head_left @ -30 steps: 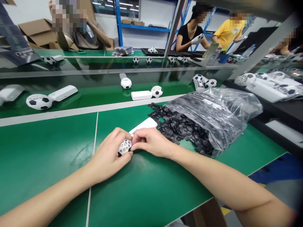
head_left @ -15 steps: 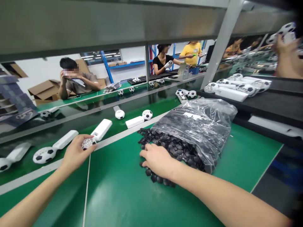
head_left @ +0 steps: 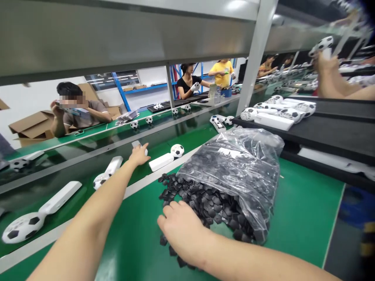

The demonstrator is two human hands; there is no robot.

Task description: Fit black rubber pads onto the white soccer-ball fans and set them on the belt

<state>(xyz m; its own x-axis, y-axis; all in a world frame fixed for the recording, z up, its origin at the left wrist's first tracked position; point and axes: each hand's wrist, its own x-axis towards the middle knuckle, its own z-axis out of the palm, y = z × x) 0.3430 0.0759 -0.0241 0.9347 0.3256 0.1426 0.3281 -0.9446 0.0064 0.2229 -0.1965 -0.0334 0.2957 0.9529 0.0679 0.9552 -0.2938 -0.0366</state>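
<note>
My left hand (head_left: 139, 154) reaches over the green conveyor with its fingers apart, at a white football-shaped device (head_left: 136, 144) that it largely covers. My right hand (head_left: 182, 230) rests palm down on loose black pieces (head_left: 209, 203), its fingers curled and their tips hidden; whatever they hold cannot be made out. These pieces spill from a clear plastic bag (head_left: 234, 164) on the green table (head_left: 307, 203). Close to my left hand, a white device with a football head (head_left: 161, 162) lies on the belt. Another device (head_left: 113, 165) is partly behind my left forearm.
Another football device (head_left: 60, 198) lies at lower left. White devices (head_left: 275, 120) are piled on a black tray (head_left: 328, 132) at the right. A metal post (head_left: 254, 58) stands behind the bag. Across the line, several people work; another person's hands (head_left: 326, 64) hold a device at upper right.
My left hand has let go of the football device beside the belt edge and moved forward and right to another. My right hand has drawn slightly nearer, its fingers more curled. The view has shifted.
</note>
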